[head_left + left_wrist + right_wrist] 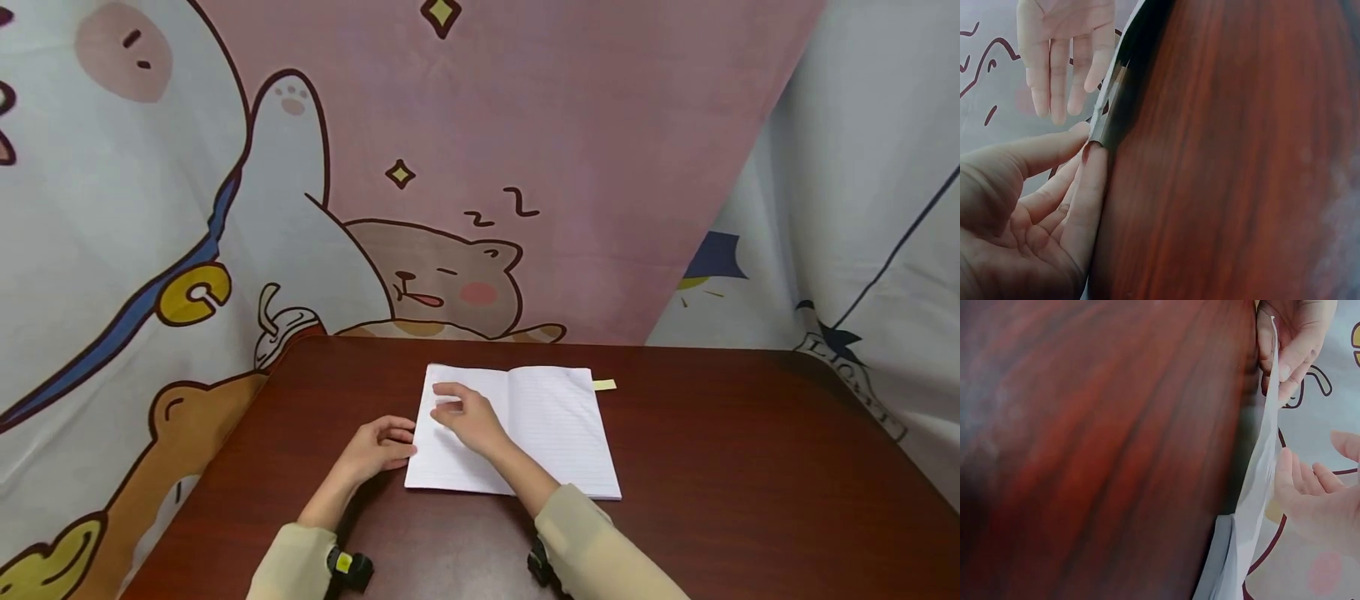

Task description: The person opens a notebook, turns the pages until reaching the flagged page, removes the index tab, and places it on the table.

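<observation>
An open notebook [558, 442] with lined white pages lies on the brown table. At its left edge my left hand [372, 450] pinches the cover and pages. The left wrist view shows the thumb [1063, 147] on the page side and a finger [1087, 200] against the underside, with that edge lifted off the tabletop. Over the left page hovers my right hand [474, 421], its fingers relaxed and spread from the thumb, holding nothing. In the right wrist view this hand [1325, 500] is apart from the raised sheet [1260, 469].
A pale yellow tab [604, 385] sticks out from the notebook's upper right side. The brown table [735, 467] extends on both sides. Behind it hangs a cloth [615, 167] printed with cartoon animals. Each wrist wears a small black camera [352, 569].
</observation>
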`<state>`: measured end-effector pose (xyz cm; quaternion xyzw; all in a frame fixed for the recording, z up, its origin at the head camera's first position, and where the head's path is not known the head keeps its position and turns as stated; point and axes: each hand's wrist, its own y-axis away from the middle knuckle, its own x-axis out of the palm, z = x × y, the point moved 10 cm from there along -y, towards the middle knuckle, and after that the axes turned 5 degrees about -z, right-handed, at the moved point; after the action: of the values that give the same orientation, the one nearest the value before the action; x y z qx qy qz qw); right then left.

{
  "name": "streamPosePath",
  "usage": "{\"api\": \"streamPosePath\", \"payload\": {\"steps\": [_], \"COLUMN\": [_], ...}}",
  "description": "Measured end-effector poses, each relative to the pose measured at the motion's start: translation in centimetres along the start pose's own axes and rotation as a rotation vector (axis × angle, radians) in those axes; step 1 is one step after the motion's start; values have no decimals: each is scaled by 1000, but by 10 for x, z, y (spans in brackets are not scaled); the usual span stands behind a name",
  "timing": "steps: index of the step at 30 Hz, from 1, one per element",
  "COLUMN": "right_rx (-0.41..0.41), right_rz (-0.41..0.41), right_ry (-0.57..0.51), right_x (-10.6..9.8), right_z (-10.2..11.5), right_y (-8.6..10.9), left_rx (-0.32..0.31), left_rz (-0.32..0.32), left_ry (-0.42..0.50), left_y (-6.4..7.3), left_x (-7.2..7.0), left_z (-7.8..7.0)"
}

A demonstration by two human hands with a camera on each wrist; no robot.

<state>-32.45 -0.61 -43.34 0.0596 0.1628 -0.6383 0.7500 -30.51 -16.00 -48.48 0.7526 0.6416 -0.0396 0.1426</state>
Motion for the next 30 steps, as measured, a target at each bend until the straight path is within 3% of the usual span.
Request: {"api": "streamPosePath", "payload": {"steps": [10,30], "right_rx": [-60,-140], "right_rz": [-4,-73], "right_ry": [6,5], "right_x": [-5,-41], "right_z": [17,41], "right_y": [-3,-10], "left_rx": [11,-8], "left_rz": [18,-11], "left_ry": [0,-19], "left_y": [1,1], "left_x": [1,1], "left_z": [0,-1]}}
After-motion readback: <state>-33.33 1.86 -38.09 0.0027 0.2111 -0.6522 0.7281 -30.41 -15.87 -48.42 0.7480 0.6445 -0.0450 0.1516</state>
